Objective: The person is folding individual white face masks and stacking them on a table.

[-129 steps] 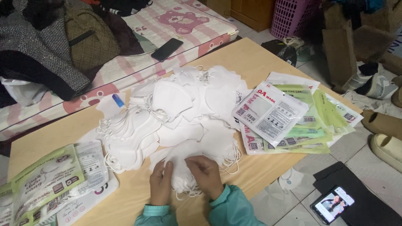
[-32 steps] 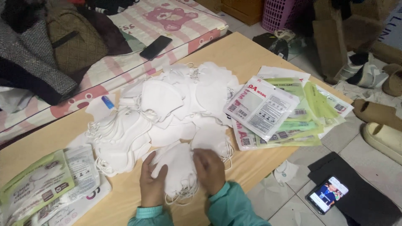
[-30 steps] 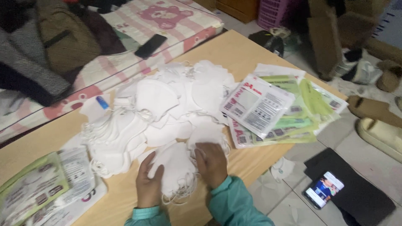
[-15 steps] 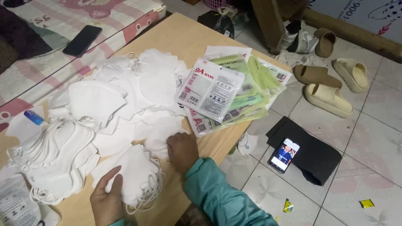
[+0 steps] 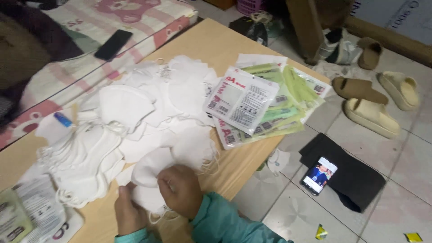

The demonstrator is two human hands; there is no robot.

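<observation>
Nearest the camera, the left hand (image 5: 128, 216) and right hand (image 5: 181, 191) both close their grip on a small stack of white face masks (image 5: 148, 180) at the near edge of the wooden table (image 5: 234, 166). Only these few look gathered; the large loose pile of masks (image 5: 135, 112) beyond remains unsorted. Further right lie the printed mask pouches (image 5: 243, 101), apparently unfilled. A black phone (image 5: 113, 44) rests on the bed (image 5: 148, 18).

I saw a small stack of white folded face masks (image 5: 150, 180) lying flat near the table's front edge. Their thin ear loops trailed loose beside the larger white pile.
</observation>
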